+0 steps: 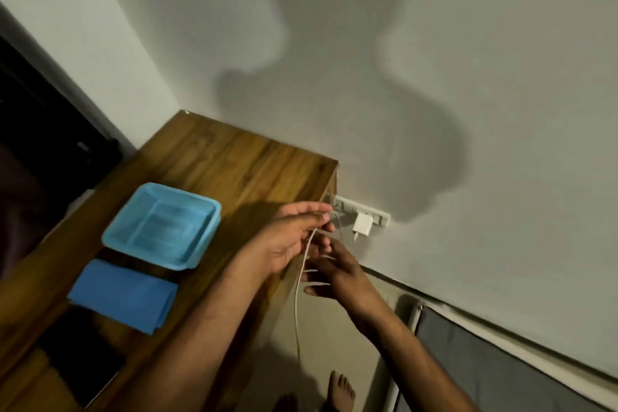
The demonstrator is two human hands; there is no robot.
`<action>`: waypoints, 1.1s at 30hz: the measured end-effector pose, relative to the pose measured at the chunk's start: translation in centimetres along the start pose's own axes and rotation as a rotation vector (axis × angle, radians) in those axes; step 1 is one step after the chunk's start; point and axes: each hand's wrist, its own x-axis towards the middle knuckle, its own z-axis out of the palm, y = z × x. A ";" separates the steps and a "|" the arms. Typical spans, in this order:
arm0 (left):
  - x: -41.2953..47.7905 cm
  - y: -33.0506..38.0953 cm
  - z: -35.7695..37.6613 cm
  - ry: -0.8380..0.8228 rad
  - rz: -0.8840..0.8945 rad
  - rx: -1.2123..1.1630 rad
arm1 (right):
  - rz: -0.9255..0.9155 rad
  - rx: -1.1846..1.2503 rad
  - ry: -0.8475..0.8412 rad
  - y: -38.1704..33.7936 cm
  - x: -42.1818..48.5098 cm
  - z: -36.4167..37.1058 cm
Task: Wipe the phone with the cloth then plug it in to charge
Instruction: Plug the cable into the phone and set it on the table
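Observation:
The dark phone (80,368) lies flat on the wooden table (240,157) near its front left corner. Beside it lies the folded blue cloth (123,298). Past the table's right edge, my left hand (291,237) pinches the white charging cable (297,308) near its upper end, and the cable hangs down toward the floor. My right hand (337,274) sits just below, with loops of the same cable across its fingers. The white charger adapter (363,222) is plugged into the wall socket strip (379,218), just right of my hands.
An empty light blue plastic tray (164,224) stands on the table behind the cloth. The table sits in a wall corner. My bare feet (339,390) are on the floor below, and a grey fabric panel (501,375) lies at the lower right along the wall.

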 end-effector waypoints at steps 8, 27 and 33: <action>-10.2 1.6 -5.5 0.042 0.107 0.264 | -0.800 -1.010 0.323 -5.0 1.2 5.3; -30.9 -12.3 -25.5 0.646 0.275 0.542 | -0.518 -1.627 -0.203 2.8 7.0 17.2; -34.0 -15.9 -27.5 0.886 0.290 0.531 | -0.437 -1.701 -0.158 3.7 10.3 19.3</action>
